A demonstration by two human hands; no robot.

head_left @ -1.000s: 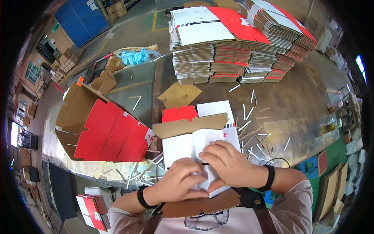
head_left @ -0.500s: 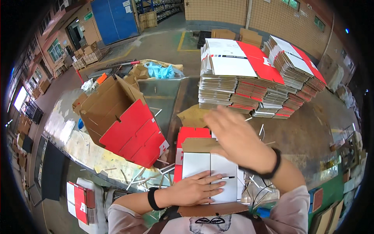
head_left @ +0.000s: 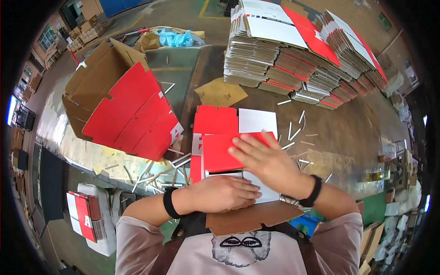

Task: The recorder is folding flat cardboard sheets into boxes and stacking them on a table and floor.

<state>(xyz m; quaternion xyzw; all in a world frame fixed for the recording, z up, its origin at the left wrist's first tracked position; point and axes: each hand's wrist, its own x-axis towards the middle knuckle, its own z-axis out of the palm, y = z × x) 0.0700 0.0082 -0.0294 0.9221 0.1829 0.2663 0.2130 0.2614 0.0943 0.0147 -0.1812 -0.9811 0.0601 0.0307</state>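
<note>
A red and white cardboard box (head_left: 215,153) lies at the table's near edge, in front of my chest. My right hand (head_left: 270,165) rests with fingers extended on its red flap, which is folded over toward me. Nearer to me, my left hand (head_left: 222,193) lies flat across the white panel, just below the red flap's edge. A brown inner flap (head_left: 252,219) sticks out from the box toward my apron. Beyond the box, red and white cardboard (head_left: 215,120) lies flat on the table. Both hands hide part of the white panel.
To the left stands an open red carton (head_left: 133,114) with brown insides. High stacks of flattened cartons (head_left: 275,64) occupy the far right of the table. Thin cardboard strips (head_left: 146,176) are scattered around. A brown sheet (head_left: 221,93) lies farther back. More folded cartons (head_left: 85,215) sit at lower left.
The box's far flap, upright and brown side toward me before, is now folded down, red side up. My right hand has come down onto it. My left hand stays on the white panel.
</note>
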